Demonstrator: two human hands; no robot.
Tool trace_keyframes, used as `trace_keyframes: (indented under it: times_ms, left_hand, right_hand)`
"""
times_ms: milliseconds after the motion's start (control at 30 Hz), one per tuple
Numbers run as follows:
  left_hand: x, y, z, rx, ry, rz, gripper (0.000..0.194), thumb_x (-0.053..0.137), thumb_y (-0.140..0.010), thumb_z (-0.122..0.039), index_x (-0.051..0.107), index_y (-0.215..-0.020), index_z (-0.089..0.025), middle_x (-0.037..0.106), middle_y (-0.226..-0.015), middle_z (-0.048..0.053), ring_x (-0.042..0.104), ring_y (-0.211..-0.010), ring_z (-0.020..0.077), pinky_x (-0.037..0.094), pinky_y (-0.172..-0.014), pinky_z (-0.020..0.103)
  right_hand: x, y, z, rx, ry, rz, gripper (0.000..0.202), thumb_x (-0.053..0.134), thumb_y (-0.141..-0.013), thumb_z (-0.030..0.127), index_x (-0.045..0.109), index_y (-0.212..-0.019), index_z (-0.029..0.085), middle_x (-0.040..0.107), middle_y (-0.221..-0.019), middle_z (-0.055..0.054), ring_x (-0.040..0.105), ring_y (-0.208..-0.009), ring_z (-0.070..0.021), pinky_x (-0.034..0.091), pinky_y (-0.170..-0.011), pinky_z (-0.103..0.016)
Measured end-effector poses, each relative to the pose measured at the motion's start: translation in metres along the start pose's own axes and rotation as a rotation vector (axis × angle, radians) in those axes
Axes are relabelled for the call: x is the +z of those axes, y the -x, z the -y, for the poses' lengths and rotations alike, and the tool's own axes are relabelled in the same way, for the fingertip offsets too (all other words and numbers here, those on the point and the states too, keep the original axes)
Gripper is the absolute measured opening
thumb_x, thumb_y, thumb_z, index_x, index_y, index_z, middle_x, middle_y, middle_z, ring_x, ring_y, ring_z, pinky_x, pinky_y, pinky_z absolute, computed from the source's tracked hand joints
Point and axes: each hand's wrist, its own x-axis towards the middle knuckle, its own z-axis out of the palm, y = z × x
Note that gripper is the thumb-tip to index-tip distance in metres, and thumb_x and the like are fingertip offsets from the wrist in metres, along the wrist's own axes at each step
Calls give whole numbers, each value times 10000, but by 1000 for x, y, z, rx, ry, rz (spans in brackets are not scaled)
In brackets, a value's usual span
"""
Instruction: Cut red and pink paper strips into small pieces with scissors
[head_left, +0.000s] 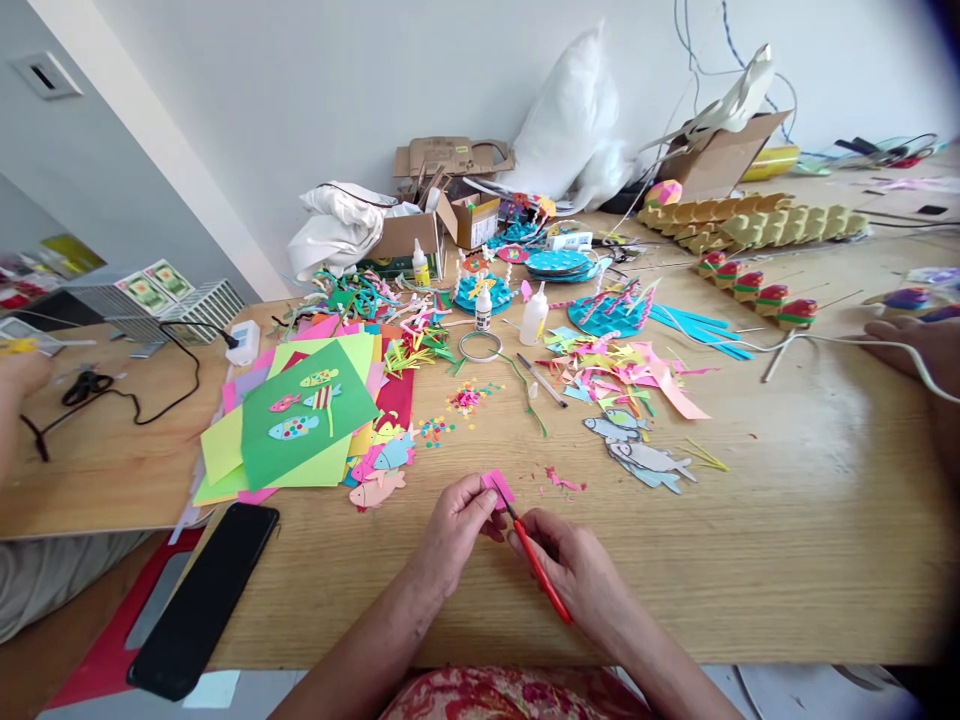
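Observation:
Near the table's front edge, my left hand [459, 520] pinches a small pink paper piece [496, 487] between thumb and fingers. My right hand [564, 560] is wrapped round red-handled scissors [541, 570], whose blades meet the pink paper. Small pink scraps [561, 479] lie just beyond the right hand. Left of my hands are paper fish [377, 489] in several colours, beside a stack of coloured paper with a green sheet [262, 440] on top. Grey and blue paper fish [649, 458] lie to the right.
Behind are a tape roll [480, 347], glue bottles [533, 318], paper strips [600, 362], blue discs [611, 312] and boxes [409, 238]. A black phone [204, 600] lies front left. Another person's hand [911, 340] is at right; another person's arm [16, 390] is at left.

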Motion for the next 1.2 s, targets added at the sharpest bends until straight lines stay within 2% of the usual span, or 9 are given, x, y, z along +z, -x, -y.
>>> trace_keyframes:
  times_ms: [200,533,733,967,1100,1200]
  left_hand:
    - [3,2,0,-21,62,16,193,492,-751,-310,530,-709,-126,507,-636,3,491,-577,94,414,-548,208]
    - [4,1,3,-52,114,-4,217,528,-723,-340,542,-714,-124,493,-648,-6,487,-570,89,406,-527,201]
    - [0,2,4,-85,120,12,221,531,-720,-342,530,-713,-121,507,-651,1,490,-573,90,403,-518,195]
    - [0,4,5,-103,98,48,204,499,-740,-326,522,-724,-124,513,-656,2,489,-577,91,397,-514,195]
    - [-4,6,6,-142,63,58,209,494,-729,-344,481,-693,-139,499,-634,-7,476,-559,93,393,-479,193]
    - [-10,6,5,-172,-88,57,214,448,-738,-360,450,-681,-154,464,-588,-22,447,-510,92,371,-438,196]
  right_hand:
    - [2,-1,-3,-2,-42,7,340,381,-789,411,507,-603,156,434,-501,35,360,-482,-92,272,-447,-202]
    - [4,0,-8,-9,-23,22,362,370,-801,399,584,-693,129,580,-596,-12,469,-544,-120,339,-508,-208]
    - [5,-4,-6,35,-20,32,359,386,-779,401,577,-659,122,576,-571,-18,471,-528,-124,333,-485,-209]
    - [3,-5,-5,15,-2,49,373,356,-795,384,590,-680,117,606,-601,-29,498,-546,-125,344,-501,-204]
    - [-1,-8,-2,40,119,51,368,342,-801,362,589,-662,127,616,-588,-35,513,-533,-127,335,-488,-202]
    - [-5,-7,-1,76,331,60,344,349,-799,325,596,-640,145,639,-591,-54,548,-527,-143,327,-484,-216]
